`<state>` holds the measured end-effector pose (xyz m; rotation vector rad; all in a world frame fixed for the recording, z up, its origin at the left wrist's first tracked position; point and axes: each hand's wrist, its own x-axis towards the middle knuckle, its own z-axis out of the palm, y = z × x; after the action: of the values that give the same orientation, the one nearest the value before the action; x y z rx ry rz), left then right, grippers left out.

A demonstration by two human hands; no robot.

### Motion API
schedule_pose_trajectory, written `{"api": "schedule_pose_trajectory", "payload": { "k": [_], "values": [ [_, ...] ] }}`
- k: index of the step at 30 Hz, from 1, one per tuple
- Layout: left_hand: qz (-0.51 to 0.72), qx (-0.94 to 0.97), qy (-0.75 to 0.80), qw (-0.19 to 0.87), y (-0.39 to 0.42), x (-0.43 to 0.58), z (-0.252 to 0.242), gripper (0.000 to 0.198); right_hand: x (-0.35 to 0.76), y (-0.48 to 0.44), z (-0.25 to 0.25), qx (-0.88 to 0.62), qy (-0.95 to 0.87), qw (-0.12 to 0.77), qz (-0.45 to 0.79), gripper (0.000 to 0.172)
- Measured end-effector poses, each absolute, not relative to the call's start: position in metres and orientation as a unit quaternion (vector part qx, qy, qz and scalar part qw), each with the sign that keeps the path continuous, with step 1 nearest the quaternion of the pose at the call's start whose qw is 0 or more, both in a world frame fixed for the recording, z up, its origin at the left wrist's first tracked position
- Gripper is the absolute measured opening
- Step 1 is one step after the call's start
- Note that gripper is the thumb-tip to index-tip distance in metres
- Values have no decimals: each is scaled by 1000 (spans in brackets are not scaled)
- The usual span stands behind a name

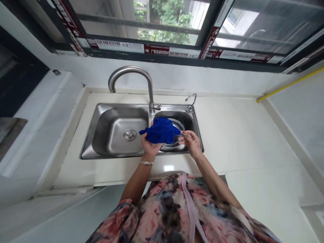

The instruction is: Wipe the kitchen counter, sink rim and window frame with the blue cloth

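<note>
Brushed stainless-steel double sink (87, 148) at left; left hand (151, 146), thin silver bangle (146, 162) at wrist, cupped palm-up beneath and gripping crumpled bright-blue cloth (160, 131). Cloth held above round metal drain strainer (180, 126) in right basin. Right hand (191, 143) just beside cloth, fingers loosely curled, thumb and forefinger nearly pinched on nothing.

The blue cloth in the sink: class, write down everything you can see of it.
The blue cloth is a bright royal-blue piece of soft-looking fabric, crumpled into loose folds, with one corner poking out to the left. No pattern shows. It sits bunched on the fingers of the left hand, above the right basin of the stainless steel sink and partly covering a round metal drain strainer. The fingertips of the right hand are close beside it; whether they touch it cannot be told.
</note>
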<state>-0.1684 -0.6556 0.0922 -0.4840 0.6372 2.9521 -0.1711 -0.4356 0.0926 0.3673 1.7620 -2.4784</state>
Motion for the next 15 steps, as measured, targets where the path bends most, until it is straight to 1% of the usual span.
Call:
{"api": "schedule_pose_trajectory", "payload": {
  "k": [3,5,8,13,15],
  "values": [
    [959,-164,231,19,-660,-163,100,63,-175,-438,93,112,589,78,-796,42],
    [953,-171,251,11,-660,-160,106,62,-177,-440,92,70,622,68,-777,40],
    [942,-203,268,-4,-658,-157,112,56,-174,-444,91,-42,687,7,-726,38],
    [935,-250,247,-52,-649,-154,110,46,-173,-452,89,-269,751,-95,-596,48],
    [932,-262,245,-57,-647,-151,106,46,-179,-456,86,-308,757,-122,-564,41]
  ]
}}
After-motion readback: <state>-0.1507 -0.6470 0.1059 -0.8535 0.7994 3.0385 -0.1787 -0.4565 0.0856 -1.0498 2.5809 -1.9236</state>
